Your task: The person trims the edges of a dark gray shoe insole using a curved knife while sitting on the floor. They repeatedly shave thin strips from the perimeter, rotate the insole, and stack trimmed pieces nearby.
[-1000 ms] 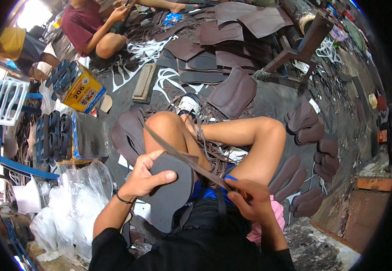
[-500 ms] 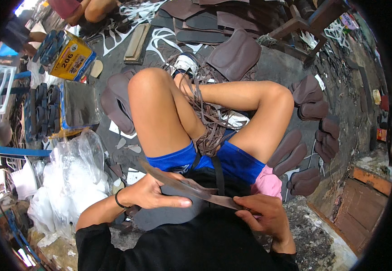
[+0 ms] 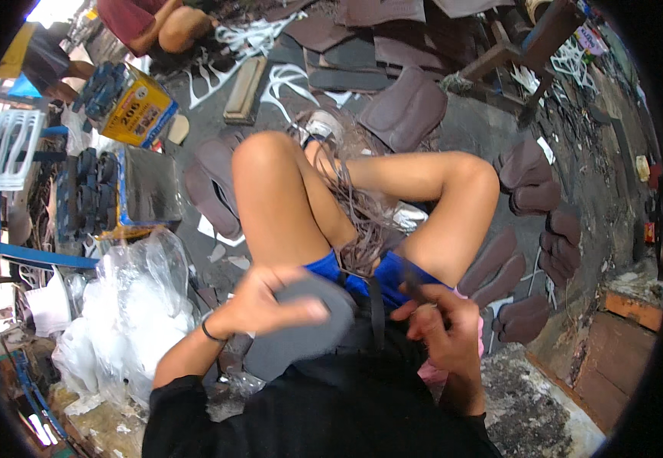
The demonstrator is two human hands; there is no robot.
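Blurred by motion, my left hand [image 3: 274,305] has its thumb stretched away from its fingers in an open curve. It hovers over or touches a dark grey sole-shaped piece [image 3: 293,347] at my lap; which of the two I cannot tell. In my right hand [image 3: 447,320] is a dark, narrow blade-like piece [image 3: 411,276], seen nearly end-on and smeared. Its far end points away from me, over the blue shorts [image 3: 415,269]. A tangle of thin brown strips [image 3: 366,233] lies between my legs.
Brown sole pieces [image 3: 406,107] lie about the floor, with pairs on the right [image 3: 526,179]. A clear bag of white pieces [image 3: 129,320] stands at left, near a yellow and blue box [image 3: 137,107]. A metal frame [image 3: 511,57] is far right. Another person [image 3: 182,27] crouches far left.
The long blade-like piece reached across my left hand; now it is away to the right in my right hand, turned end-on. More of the grey sole-shaped piece shows. The view has shifted slightly.
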